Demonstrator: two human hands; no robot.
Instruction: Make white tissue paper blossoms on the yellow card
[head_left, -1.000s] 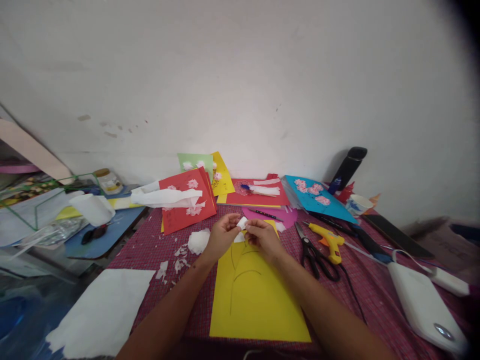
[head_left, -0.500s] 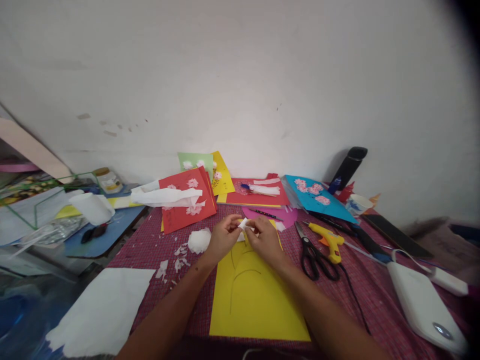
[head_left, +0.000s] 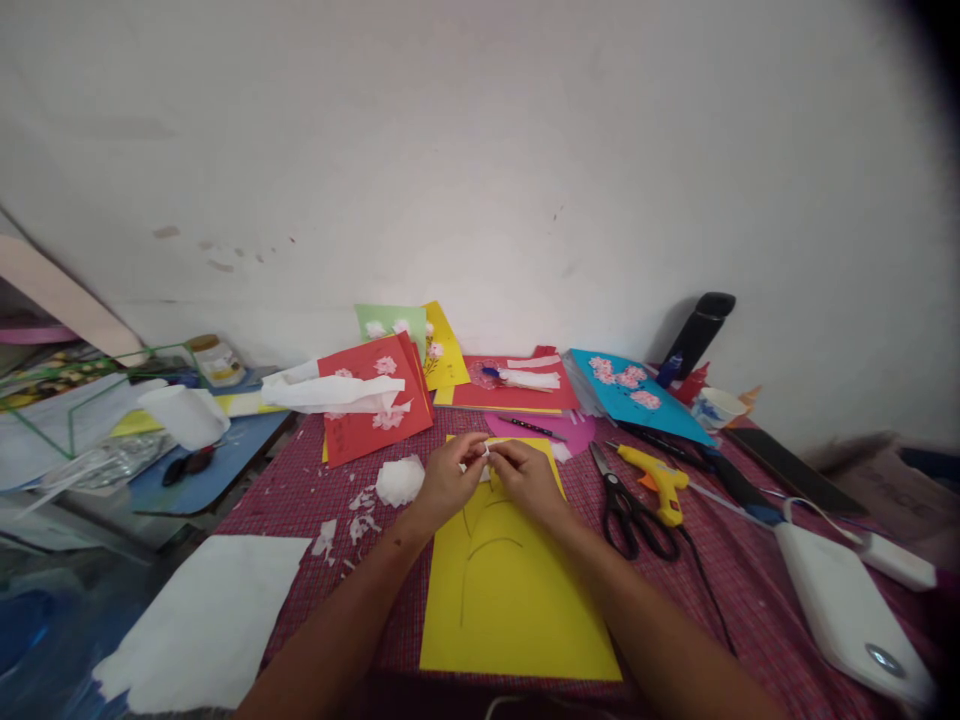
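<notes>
My left hand (head_left: 452,477) and my right hand (head_left: 525,480) meet above the top of a yellow sheet of paper (head_left: 517,610). Both pinch a small piece of white tissue paper (head_left: 486,452), mostly covered by the fingertips. Curved dark lines are drawn on the yellow sheet. To the left of my left hand lies a white tissue clump (head_left: 400,482), with torn tissue scraps (head_left: 324,540) beside it. Black-handled scissors (head_left: 630,510) and a yellow glue gun (head_left: 658,482) rest right of my right hand.
A white tissue sheet (head_left: 210,620) lies at the front left. Red cards (head_left: 367,430) with tissue blossoms and a blue card (head_left: 637,400) lie near the wall. A dark bottle (head_left: 697,335), a paper cup (head_left: 718,408) and a white power bank (head_left: 847,610) are on the right.
My fingers have closed further around the white tissue piece, so less of it shows. The hands have barely shifted, and the things on the table lie as before.
</notes>
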